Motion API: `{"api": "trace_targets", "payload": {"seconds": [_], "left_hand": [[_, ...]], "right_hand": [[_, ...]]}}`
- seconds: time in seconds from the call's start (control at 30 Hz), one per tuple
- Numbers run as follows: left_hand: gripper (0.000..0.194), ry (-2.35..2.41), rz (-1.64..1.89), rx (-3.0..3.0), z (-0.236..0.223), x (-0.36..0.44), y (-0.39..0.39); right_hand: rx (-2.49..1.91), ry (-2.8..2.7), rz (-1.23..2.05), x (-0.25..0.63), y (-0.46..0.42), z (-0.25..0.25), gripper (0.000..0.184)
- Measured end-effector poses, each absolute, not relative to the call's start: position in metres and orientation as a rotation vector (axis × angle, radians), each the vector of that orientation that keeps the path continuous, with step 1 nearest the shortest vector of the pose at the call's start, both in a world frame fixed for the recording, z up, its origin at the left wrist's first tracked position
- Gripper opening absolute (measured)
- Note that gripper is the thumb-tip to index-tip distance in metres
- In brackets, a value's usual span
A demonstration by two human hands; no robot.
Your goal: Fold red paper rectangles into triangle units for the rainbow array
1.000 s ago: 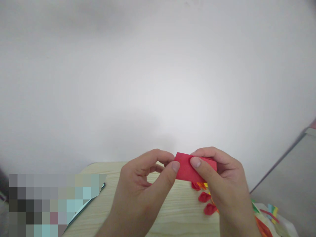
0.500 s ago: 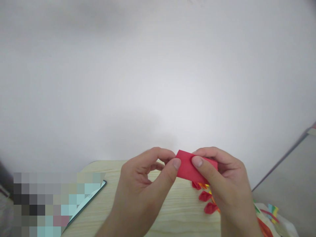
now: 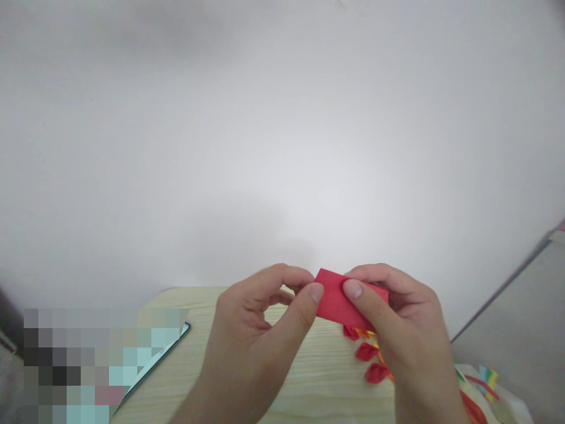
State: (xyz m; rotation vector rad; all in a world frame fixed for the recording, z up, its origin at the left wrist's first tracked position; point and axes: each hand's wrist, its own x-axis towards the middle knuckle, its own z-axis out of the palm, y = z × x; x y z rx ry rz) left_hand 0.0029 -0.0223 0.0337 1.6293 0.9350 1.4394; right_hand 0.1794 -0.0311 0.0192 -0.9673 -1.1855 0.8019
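Between my two hands, above the table, is a small folded piece of red paper point(image 3: 332, 300), tilted a little down to the right. My left hand point(image 3: 260, 335) pinches its left edge between thumb and forefinger. On the right part, the thumb of my right hand point(image 3: 406, 330) presses flat on the front, with the fingers behind the paper. My right hand covers the paper's lower right part. Below it lie several small red folded paper pieces point(image 3: 376, 373) with orange and yellow parts, partly hidden by my right hand.
The light wood table point(image 3: 326, 386) meets a white wall point(image 3: 282, 147). At left lies a flat device with a dark edge point(image 3: 154, 366), its surface pixelated. A pale container point(image 3: 518, 406) with coloured paper strips point(image 3: 488, 380) stands at lower right, beside a grey panel point(image 3: 521, 318).
Over the second, the red paper has risen slightly and tipped a little more down to the right. Both hands keep their hold; the last half second shows almost no movement.
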Motion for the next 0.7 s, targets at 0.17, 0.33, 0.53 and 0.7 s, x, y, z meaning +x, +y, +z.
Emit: {"api": "trace_targets", "payload": {"seconds": [0.17,0.33,0.53,0.7], "left_hand": [[0.014,0.941,1.441,1.653,0.035,0.002,-0.023],[0.013,0.942,1.431,1.661,0.035,0.002,-0.023],[0.011,0.948,1.394,1.790,0.030,-0.003,-0.016],[0.014,0.997,1.246,2.003,0.025,-0.011,-0.005]], "right_hand": [[-0.969,-1.188,0.806,0.180,-0.033,0.018,0.012],[-0.977,-1.199,0.789,0.180,-0.033,0.020,0.012],[-0.990,-1.290,0.857,0.182,-0.032,0.022,0.014],[-1.113,-1.492,0.913,0.185,-0.027,0.024,0.017]]}}
